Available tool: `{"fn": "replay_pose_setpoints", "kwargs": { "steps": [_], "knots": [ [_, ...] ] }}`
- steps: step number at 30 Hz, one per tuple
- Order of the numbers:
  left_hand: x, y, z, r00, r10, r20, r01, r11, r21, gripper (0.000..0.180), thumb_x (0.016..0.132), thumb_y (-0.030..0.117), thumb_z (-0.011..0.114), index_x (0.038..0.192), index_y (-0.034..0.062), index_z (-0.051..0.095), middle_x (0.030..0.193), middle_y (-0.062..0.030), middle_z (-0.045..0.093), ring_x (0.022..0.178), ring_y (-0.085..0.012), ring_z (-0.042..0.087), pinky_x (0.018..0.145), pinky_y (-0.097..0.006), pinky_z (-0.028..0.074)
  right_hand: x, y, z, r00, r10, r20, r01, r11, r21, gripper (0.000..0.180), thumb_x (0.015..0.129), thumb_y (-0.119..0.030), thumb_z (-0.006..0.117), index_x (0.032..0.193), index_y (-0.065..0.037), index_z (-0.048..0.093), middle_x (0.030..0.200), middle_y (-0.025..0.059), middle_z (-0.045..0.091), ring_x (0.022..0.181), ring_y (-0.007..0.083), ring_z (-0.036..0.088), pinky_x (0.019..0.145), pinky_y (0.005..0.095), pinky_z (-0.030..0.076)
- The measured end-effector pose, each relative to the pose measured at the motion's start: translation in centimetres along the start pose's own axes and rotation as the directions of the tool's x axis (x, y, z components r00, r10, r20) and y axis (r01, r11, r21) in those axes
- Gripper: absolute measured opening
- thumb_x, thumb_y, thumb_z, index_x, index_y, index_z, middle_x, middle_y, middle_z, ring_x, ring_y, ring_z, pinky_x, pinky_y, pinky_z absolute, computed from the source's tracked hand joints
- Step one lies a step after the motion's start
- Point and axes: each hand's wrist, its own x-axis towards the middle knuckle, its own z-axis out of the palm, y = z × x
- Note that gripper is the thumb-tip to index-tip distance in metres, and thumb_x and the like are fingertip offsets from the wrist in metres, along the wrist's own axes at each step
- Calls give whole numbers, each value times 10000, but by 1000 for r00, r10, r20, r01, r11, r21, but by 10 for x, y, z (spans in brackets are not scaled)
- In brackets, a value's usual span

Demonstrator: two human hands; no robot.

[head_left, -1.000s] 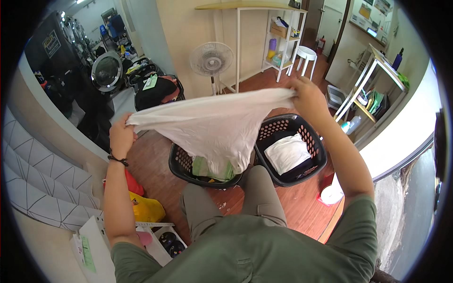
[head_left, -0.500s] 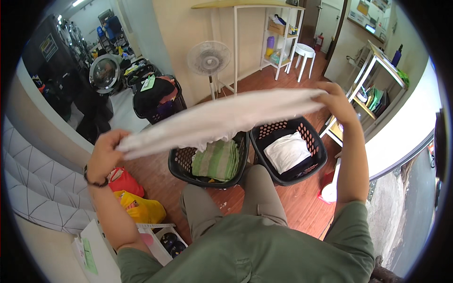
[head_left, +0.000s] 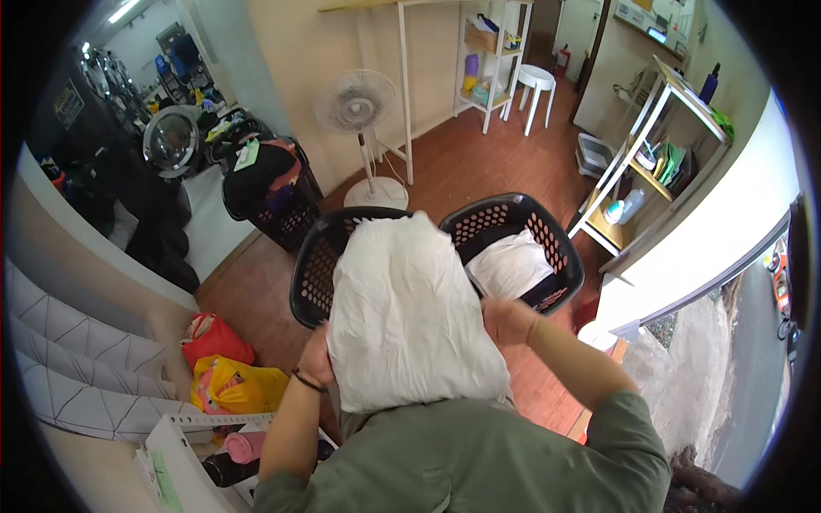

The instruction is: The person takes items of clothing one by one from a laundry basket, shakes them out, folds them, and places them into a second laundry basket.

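A white cloth (head_left: 410,316) hangs spread before the wearer of my distant head camera, covering the lap and part of a black basket (head_left: 310,278). The left hand (head_left: 318,357) touches one side edge, the right hand (head_left: 507,322) the other; with fingers partly hidden, I cannot tell from here whether either grips. To the right, a second basket (head_left: 566,250) holds a white bundle (head_left: 510,265). A pedestal fan (head_left: 356,111) stands beyond; red (head_left: 218,339) and yellow bags (head_left: 239,386) sit at left.
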Motion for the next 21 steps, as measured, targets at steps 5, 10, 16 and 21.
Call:
{"fn": "replay_pose_setpoints", "kwargs": {
  "steps": [5,10,16,21],
  "knots": [
    [-11,-7,-36,988,-15,-153,45,980,195,406,923,142,659,1280,-19,552,1236,-129,628,1122,-248,612,972,-397,481,6,15,8,936,-124,-328,130,991,-3,259,923,-85,640,1156,24,614,1036,82,692,915,169,682,829,302,557],
    [0,38,8,931,356,-75,-316,894,318,357,897,87,688,1216,-37,587,1163,-107,663,1038,-201,645,906,-334,509,1,-41,28,770,-515,-376,425,854,-299,190,944,-131,631,1078,2,654,968,86,685,830,157,664,818,302,536],
    [-10,81,52,831,556,-18,-378,588,715,412,887,-41,627,1289,-30,536,1170,-97,647,1020,-156,621,913,-285,481,-6,-67,53,271,-931,-244,644,364,-673,173,929,-135,657,1023,5,695,980,36,687,907,116,620,849,270,491],
    [-43,105,79,541,834,109,-435,167,885,352,856,-59,665,1202,-13,617,1041,-89,696,921,-163,658,807,-273,517,-47,-95,69,337,-894,-295,638,447,-626,150,861,-47,705,993,24,705,967,60,707,877,133,638,827,273,492]
  ]
}}
